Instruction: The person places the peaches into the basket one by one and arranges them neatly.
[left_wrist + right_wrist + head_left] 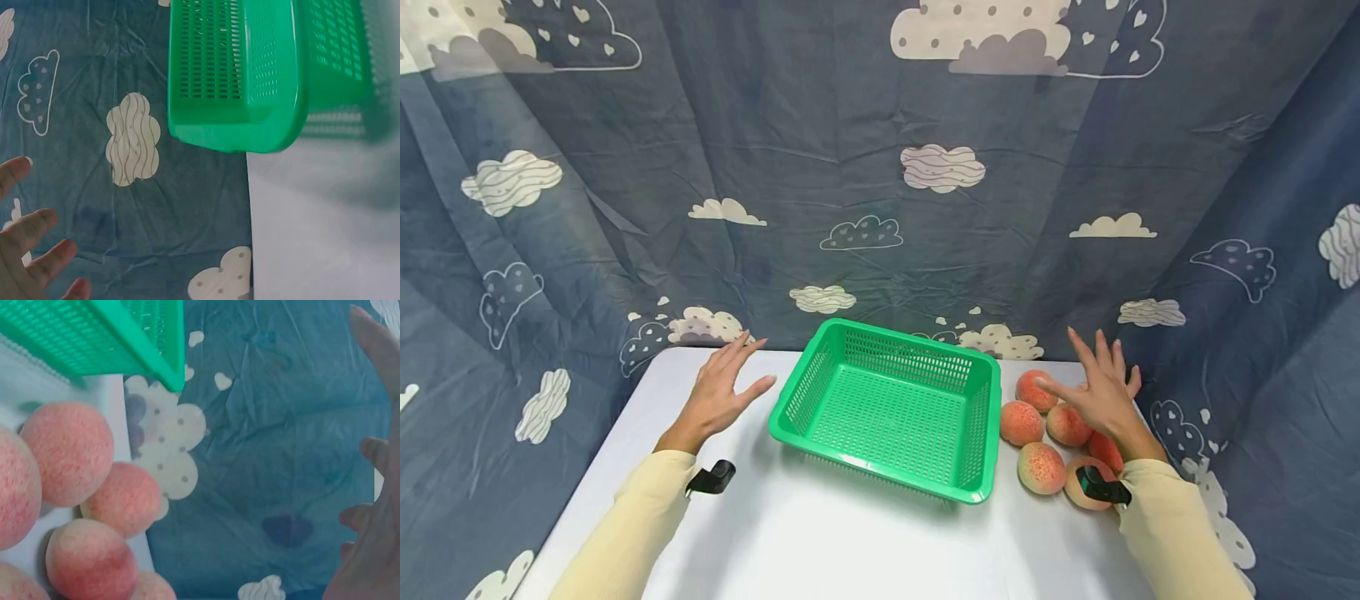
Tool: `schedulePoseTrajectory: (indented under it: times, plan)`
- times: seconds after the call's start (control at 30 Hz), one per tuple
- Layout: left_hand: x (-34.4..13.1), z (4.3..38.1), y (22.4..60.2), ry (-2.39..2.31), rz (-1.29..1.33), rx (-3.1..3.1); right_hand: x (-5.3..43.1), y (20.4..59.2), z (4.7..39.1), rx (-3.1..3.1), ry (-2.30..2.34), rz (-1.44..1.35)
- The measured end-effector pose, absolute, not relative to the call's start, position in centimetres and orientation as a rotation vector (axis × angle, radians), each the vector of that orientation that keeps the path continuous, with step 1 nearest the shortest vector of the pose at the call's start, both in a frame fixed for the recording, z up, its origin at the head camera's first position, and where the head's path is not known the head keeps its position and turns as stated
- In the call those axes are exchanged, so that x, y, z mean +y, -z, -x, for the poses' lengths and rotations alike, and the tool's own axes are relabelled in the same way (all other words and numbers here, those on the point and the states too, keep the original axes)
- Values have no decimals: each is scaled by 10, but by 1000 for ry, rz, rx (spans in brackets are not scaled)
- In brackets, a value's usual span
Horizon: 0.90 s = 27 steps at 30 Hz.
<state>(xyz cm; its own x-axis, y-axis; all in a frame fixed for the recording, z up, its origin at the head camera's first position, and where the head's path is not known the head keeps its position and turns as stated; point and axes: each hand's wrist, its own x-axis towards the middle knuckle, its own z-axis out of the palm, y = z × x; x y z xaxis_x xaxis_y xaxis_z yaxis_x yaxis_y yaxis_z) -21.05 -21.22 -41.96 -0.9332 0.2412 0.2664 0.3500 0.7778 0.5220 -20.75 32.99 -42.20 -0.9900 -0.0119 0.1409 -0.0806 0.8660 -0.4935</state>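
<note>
A green plastic basket (880,471) with slotted walls stands near the middle of the white table, nothing inside it. To its right lies a group of several pink-red peaches (1021,422), seen large in the right wrist view as well, where one peach (67,453) is close to the basket. My right hand (1103,398) hovers over the peaches with fingers spread, holding nothing. Left of the basket my left hand (713,398) is held above the table, fingers extended and thumb apart, also holding nothing. In the left wrist view its fingertips (53,259) show away from the basket's corner.
The white table (880,550) ends at the back against a dark blue curtain (790,167) with cloud prints, which also hangs at both sides. A small black device (713,477) is worn on the left wrist, and another black device (1102,486) on the right.
</note>
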Motion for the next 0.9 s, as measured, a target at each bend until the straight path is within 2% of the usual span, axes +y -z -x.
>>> schedulePoseTrajectory:
  times: [0.47,0.9]
  plan:
    - [-210,204,444,1350,311,-2636,353,437,189,-2687,-1212,85]
    - [-212,207,461,1893,-107,-2506,376,465,170,-2446,-1417,316]
